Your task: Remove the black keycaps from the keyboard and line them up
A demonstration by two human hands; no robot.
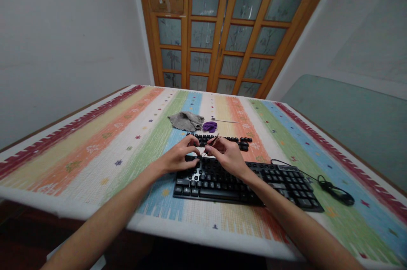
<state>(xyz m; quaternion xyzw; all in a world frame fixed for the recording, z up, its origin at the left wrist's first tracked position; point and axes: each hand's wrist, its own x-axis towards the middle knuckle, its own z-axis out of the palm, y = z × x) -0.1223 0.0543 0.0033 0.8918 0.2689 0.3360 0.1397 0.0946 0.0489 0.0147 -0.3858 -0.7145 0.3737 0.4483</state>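
Note:
A black keyboard [219,181] lies across the tablecloth, with several keycaps off its upper left part, where small bare switches show. My left hand [181,155] is over that part, its thumb and forefinger closed around something small and dark that I cannot make out. Just to the right, my right hand [229,156] pinches a thin brown tool [216,139] that looks like tweezers. A fine metallic tip runs from it toward my left fingertips. Behind my hands, loose black keycaps [243,146] stand in rows on the cloth, partly covered by my fingers.
Beyond the keycaps lie a crumpled grey cloth [186,121], a purple cloth bundle [210,126] and a thin rod [226,121]. A coiled black cable [336,191] rests right of the keyboard. The striped tablecloth [127,151] covers the table; wooden glazed doors [219,56] stand behind it.

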